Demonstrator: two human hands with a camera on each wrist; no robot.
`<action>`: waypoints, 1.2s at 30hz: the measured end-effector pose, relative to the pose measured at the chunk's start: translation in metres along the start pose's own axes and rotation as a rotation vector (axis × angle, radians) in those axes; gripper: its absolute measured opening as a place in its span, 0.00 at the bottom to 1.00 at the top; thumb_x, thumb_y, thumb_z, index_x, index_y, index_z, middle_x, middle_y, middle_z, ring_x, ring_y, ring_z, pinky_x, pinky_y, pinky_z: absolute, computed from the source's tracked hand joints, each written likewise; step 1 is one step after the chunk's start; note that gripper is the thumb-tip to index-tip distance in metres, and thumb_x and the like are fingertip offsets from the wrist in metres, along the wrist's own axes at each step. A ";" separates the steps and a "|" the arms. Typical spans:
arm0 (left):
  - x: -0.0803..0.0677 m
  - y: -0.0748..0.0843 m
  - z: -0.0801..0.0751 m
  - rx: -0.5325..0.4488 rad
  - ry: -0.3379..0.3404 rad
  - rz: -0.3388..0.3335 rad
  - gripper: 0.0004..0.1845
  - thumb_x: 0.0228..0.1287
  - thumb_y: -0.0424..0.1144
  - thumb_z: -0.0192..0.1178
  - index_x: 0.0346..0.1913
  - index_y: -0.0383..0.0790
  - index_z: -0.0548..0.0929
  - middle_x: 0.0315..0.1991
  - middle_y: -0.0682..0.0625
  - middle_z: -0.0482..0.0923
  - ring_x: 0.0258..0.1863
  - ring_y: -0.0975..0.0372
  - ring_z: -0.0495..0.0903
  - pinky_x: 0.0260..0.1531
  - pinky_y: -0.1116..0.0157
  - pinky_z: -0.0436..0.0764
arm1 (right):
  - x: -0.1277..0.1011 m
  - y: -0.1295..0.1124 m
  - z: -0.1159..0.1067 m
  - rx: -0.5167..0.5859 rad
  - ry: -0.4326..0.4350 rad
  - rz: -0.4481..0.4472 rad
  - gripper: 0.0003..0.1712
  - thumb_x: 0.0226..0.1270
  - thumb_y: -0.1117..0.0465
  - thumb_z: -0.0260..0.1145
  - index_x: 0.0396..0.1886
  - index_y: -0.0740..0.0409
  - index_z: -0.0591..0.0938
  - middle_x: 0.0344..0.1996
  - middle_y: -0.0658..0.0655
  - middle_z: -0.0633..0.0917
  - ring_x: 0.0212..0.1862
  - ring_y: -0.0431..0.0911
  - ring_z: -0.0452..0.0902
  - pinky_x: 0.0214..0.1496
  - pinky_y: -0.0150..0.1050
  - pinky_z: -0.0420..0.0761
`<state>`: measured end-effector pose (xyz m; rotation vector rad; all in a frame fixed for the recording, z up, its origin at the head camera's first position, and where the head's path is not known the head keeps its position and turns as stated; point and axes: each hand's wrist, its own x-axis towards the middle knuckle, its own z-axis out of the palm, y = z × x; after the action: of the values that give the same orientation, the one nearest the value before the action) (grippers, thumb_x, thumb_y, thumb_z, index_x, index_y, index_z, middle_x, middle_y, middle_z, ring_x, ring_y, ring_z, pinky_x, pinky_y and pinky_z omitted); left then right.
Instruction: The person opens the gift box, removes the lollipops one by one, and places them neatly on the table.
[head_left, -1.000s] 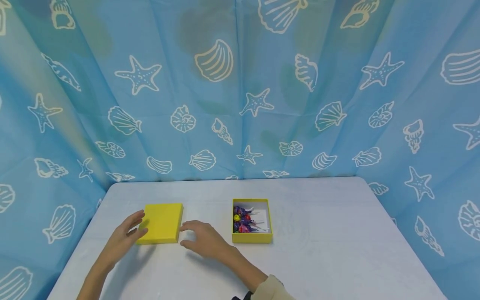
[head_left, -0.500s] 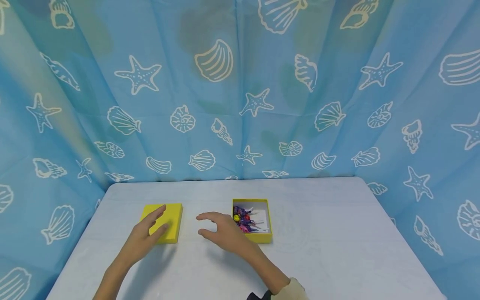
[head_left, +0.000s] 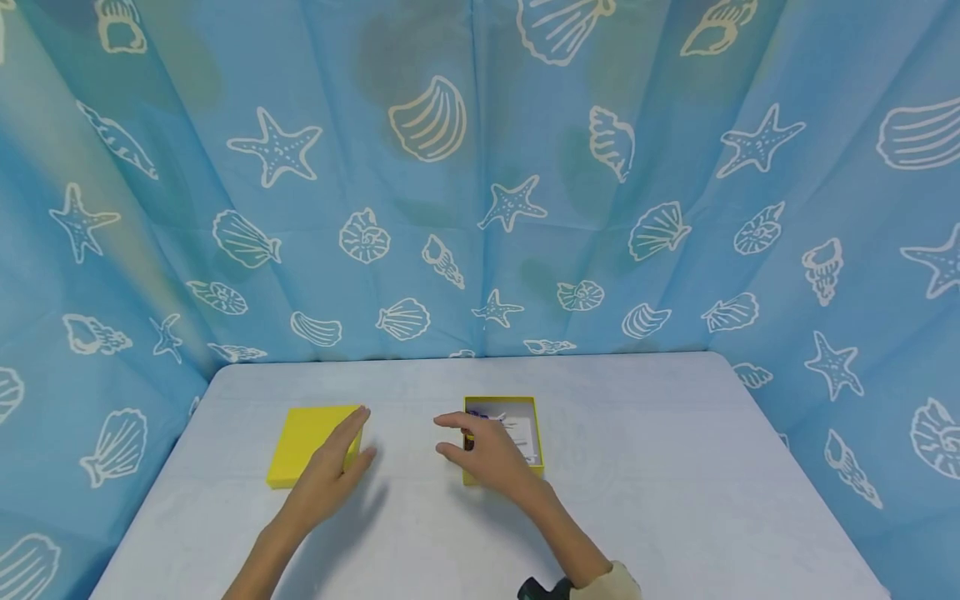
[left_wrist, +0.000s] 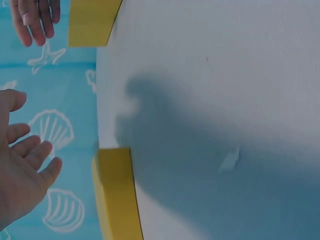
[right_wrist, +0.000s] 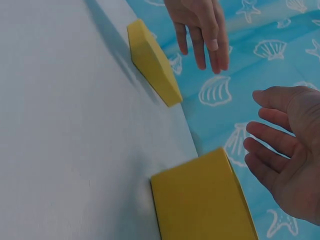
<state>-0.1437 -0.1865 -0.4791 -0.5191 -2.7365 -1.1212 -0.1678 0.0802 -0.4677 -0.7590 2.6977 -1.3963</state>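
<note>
My left hand (head_left: 327, 479) hovers over the right part of a square yellow lid (head_left: 303, 442), fingers extended and holding nothing. To its right, my right hand (head_left: 491, 454) is in the air over the left side of an uncovered yellow box (head_left: 537, 433), fingers spread apart from the thumb and nothing between them. Inside that box lie wrapped lollipops (head_left: 477, 413) with white sticks; the right hand hides most of their heads. In the right wrist view the box's yellow wall (right_wrist: 200, 200) stands below the right hand, and both hands show bare palms.
Both yellow pieces rest on a white table (head_left: 675, 467), with a gap of table between them. A blue curtain (head_left: 480, 267) printed with shells and starfish hangs behind and along the sides. A small whitish scrap (left_wrist: 230, 160) shows on the table in the left wrist view.
Both hands have moved to the right: the left from the lid's left edge across to its right side, the right from beside the lid to over the box. Lid and box stay put.
</note>
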 end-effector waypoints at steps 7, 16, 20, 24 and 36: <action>0.007 0.005 0.015 -0.025 -0.036 -0.007 0.32 0.73 0.37 0.58 0.75 0.32 0.61 0.74 0.36 0.60 0.73 0.44 0.59 0.67 0.43 0.60 | -0.005 0.014 -0.010 0.022 0.052 0.017 0.20 0.68 0.58 0.69 0.58 0.57 0.84 0.54 0.55 0.85 0.48 0.52 0.81 0.46 0.47 0.82; 0.012 0.013 0.034 -0.012 -0.059 0.002 0.32 0.75 0.40 0.56 0.75 0.31 0.62 0.73 0.37 0.61 0.72 0.46 0.60 0.67 0.45 0.61 | -0.011 0.024 -0.022 -0.018 0.067 0.046 0.20 0.68 0.61 0.69 0.59 0.59 0.82 0.56 0.56 0.84 0.59 0.52 0.78 0.59 0.51 0.77; 0.013 0.018 0.042 -0.001 -0.073 -0.010 0.32 0.76 0.42 0.55 0.75 0.32 0.61 0.74 0.39 0.61 0.73 0.47 0.60 0.68 0.47 0.61 | -0.013 0.030 -0.026 0.006 0.061 0.079 0.21 0.69 0.61 0.68 0.59 0.61 0.82 0.56 0.57 0.83 0.59 0.55 0.79 0.58 0.52 0.77; 0.015 0.022 0.049 0.009 -0.095 -0.029 0.32 0.77 0.44 0.54 0.76 0.33 0.61 0.75 0.40 0.60 0.73 0.48 0.59 0.69 0.48 0.60 | -0.014 0.037 -0.030 0.029 0.056 0.089 0.21 0.69 0.61 0.68 0.59 0.62 0.82 0.55 0.60 0.84 0.57 0.56 0.80 0.58 0.52 0.78; 0.021 0.032 0.066 0.025 -0.116 -0.051 0.33 0.78 0.47 0.52 0.76 0.33 0.60 0.75 0.40 0.59 0.74 0.47 0.59 0.69 0.48 0.60 | -0.010 0.053 -0.037 -0.042 0.051 0.113 0.20 0.69 0.62 0.68 0.59 0.61 0.82 0.54 0.60 0.84 0.56 0.58 0.80 0.56 0.51 0.79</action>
<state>-0.1516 -0.1133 -0.5002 -0.5298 -2.8748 -1.1001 -0.1891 0.1381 -0.4883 -0.5700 2.7677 -1.3573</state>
